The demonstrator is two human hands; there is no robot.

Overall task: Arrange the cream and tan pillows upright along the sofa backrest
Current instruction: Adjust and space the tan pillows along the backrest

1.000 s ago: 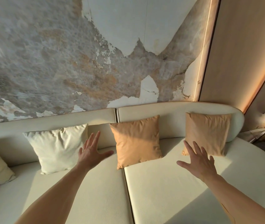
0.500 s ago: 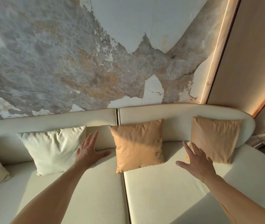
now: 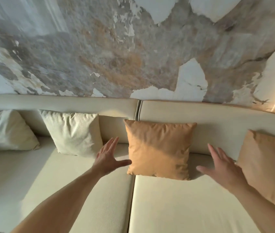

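Both hands out over the sofa seat (image 3: 175, 204), fingers spread, holding nothing. Left hand (image 3: 107, 158) sits just left of the centre tan pillow (image 3: 159, 148), thumb tip at its lower left corner; right hand (image 3: 222, 167) is between that pillow & the right tan pillow (image 3: 267, 165). Farther back, cream pillow (image 3: 73, 133) and a 2nd cream pillow (image 3: 5, 130) far left, all four propped vs the backrest (image 3: 217, 115). Peeling wall (image 3: 116, 47) behind.

You were in a lounge/living-room type setting, home or hotel can't tell. Evidence: long cream sofa (image 3: 183, 199) w/ padded backrest (image 3: 217, 115), cream pillows (image 3: 74, 133) & tan pillows (image 3: 160, 148) propped along it, decorative distressed-plaster wall (image 3: 116, 47) behind, warm strip light at rt edge.
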